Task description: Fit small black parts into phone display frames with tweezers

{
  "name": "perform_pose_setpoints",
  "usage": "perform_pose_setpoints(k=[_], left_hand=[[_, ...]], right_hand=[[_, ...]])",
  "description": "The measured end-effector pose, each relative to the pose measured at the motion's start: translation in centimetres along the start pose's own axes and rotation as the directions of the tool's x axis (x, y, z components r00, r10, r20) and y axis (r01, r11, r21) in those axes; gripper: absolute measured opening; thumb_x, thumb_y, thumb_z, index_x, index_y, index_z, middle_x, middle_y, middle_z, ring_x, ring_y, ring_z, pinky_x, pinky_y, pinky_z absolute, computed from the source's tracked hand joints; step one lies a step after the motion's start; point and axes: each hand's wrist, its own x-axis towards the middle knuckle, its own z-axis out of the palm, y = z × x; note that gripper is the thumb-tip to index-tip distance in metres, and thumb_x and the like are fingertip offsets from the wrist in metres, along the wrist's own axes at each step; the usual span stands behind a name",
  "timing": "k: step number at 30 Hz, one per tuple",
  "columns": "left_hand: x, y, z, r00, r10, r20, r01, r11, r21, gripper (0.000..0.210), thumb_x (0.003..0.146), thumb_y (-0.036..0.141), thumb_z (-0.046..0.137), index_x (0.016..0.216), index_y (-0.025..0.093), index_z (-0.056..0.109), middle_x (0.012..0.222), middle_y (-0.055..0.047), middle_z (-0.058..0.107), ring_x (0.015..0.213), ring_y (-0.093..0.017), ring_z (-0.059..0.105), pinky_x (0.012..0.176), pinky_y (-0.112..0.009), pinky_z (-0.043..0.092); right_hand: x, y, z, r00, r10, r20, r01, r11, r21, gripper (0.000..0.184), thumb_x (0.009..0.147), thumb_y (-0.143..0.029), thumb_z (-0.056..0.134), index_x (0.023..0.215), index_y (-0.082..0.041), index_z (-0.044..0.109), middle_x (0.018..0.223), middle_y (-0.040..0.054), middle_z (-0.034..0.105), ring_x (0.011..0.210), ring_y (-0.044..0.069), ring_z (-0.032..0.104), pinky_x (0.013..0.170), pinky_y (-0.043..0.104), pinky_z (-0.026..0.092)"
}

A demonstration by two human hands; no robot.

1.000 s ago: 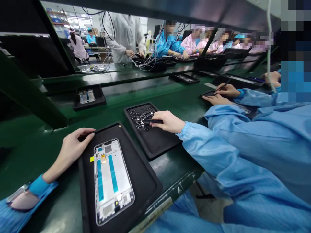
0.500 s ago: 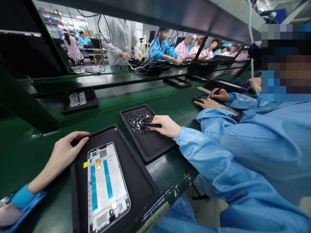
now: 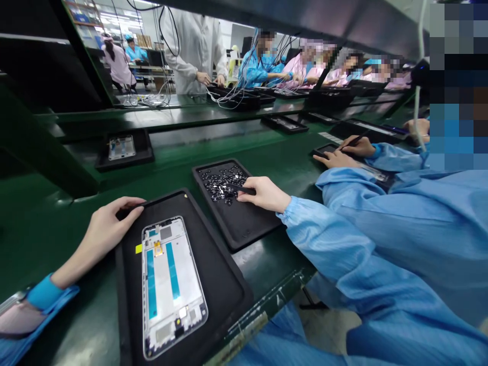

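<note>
My left hand (image 3: 104, 223) grips the far left corner of a black tray (image 3: 213, 310), thumb over the rim and fingers behind it. Inside this tray lies a silver phone frame (image 3: 163, 290) with two blue strips, a small orange flex piece and a yellow tab at its left edge. To the right, a second black tray (image 3: 247, 223) holds a pile of small dark and shiny parts (image 3: 221, 185). Over that pile my right hand (image 3: 267, 193) is closed on black tweezers (image 3: 244, 189), their tips among the parts. Whether the tips grip a part I cannot tell.
Another tray with a phone frame (image 3: 122, 147) sits farther back on the green bench (image 3: 171, 175). At the right, a co-worker's hands (image 3: 343, 152) work over a small tray. A metal shelf (image 3: 305, 25) crosses overhead. Cables and more people are beyond.
The view has shifted slightly, so most things sit a little higher and farther right. My left hand stays on the tray corner, and my right hand keeps the tweezers over the parts.
</note>
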Motion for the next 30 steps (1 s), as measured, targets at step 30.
perform_pose_setpoints(k=[30], left_hand=[[-2.6, 4.1, -0.5, 0.969, 0.238, -0.071, -0.246, 0.958, -0.146, 0.034, 0.076, 0.047, 0.052, 0.086, 0.020, 0.070, 0.093, -0.007, 0.068, 0.094, -0.027, 0.058, 0.083, -0.037, 0.047]], right_hand=[[2.1, -4.7, 0.8, 0.776, -0.586, -0.233, 0.617, 0.782, 0.090, 0.017, 0.090, -0.021, 0.049, 0.087, -0.011, 0.061, 0.087, 0.0070, 0.055, 0.082, 0.013, 0.053, 0.076, 0.026, 0.044]])
